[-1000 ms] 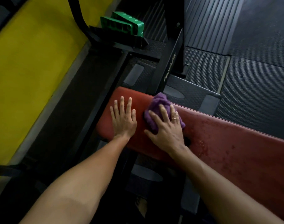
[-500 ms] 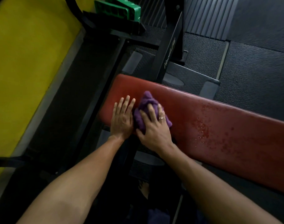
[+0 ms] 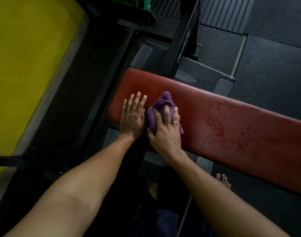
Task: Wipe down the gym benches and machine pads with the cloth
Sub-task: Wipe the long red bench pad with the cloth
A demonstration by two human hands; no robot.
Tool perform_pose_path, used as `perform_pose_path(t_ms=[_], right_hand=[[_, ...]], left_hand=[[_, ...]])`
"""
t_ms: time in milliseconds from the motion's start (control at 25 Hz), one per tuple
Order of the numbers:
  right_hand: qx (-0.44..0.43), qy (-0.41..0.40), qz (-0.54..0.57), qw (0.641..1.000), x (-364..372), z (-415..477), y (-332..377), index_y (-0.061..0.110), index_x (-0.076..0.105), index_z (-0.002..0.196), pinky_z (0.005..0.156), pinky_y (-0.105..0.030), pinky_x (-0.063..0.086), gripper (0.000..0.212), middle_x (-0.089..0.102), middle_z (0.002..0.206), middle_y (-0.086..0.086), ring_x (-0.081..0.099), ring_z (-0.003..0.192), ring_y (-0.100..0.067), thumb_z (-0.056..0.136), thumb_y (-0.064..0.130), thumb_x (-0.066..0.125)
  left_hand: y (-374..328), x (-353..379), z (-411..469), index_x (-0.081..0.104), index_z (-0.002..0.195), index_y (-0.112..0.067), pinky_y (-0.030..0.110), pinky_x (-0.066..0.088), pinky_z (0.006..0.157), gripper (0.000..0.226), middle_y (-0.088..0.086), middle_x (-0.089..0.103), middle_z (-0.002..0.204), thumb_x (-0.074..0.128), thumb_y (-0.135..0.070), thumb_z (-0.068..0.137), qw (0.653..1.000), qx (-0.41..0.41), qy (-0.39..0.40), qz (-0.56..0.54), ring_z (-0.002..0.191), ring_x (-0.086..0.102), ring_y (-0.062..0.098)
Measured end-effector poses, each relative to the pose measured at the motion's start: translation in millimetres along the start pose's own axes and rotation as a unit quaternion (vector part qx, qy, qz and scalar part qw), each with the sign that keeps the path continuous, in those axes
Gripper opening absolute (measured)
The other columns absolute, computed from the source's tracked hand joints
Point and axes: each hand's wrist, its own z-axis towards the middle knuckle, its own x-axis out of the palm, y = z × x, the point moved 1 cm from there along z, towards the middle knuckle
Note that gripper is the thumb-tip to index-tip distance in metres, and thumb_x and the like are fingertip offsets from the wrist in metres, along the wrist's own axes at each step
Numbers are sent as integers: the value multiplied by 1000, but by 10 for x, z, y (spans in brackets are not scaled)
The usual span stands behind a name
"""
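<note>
Dark rubber gym flooring point(image 3: 274, 69) and a black steel frame point(image 3: 182, 45) surrounded the red padded tabletop point(image 3: 240, 134) of a bench, seen from above. The left grip point(image 3: 132, 117) lay flat near the pad's end with fingers straight, apparently bracing the person. The right grip point(image 3: 165, 130), just beside it, curled over a bunched purple cloth point(image 3: 161, 104) and pressed it onto the pad; wet speckles point(image 3: 218, 129) to the cloth's right looked unwiped, likely the next stretch.
</note>
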Motion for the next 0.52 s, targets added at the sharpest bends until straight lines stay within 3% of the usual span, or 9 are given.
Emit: perform_pose_path(t_ms=[80,160,320,440,520], right_hand=[[-103,-27,-33,994,31,-184,-180,19,43,154,121,-60,24,81,25,166,-15,19,149,-52,82,42,71],[-140,-69,-65,986,-5,-382,-549,18,51,148,117,-59,33,79,34,162,-14,29,146,-51,76,35,79],[-70,-86,-87,990,-144,-867,-1023,20,46,151,111,-58,41,77,29,164,-16,25,147,-50,80,30,74],[-61,-116,-78,988,48,-604,-660,15,46,151,111,-62,39,80,29,161,-22,25,144,-55,77,14,78],[-97,-92,-77,988,185,-312,-249,13,46,149,113,-64,35,79,34,158,-24,29,141,-57,77,16,80]], left_hand=[[10,-12,-1,40,154,-19,51,23,121,52,7,34,161,36,-27,102,1000,5,9,0,150,29,27],[-20,-47,8,39,154,-20,49,20,123,53,6,33,162,36,-27,101,1000,-2,12,-5,151,27,26],[-55,-76,4,36,155,-21,49,16,124,55,4,29,164,35,-28,101,1000,-13,19,-16,153,23,24],[-39,-38,-7,37,155,-20,49,18,124,55,5,30,163,36,-27,101,1000,-9,8,-5,152,24,25],[-6,-18,0,39,154,-19,49,20,123,54,6,32,162,36,-26,101,1000,3,4,8,151,27,26]])
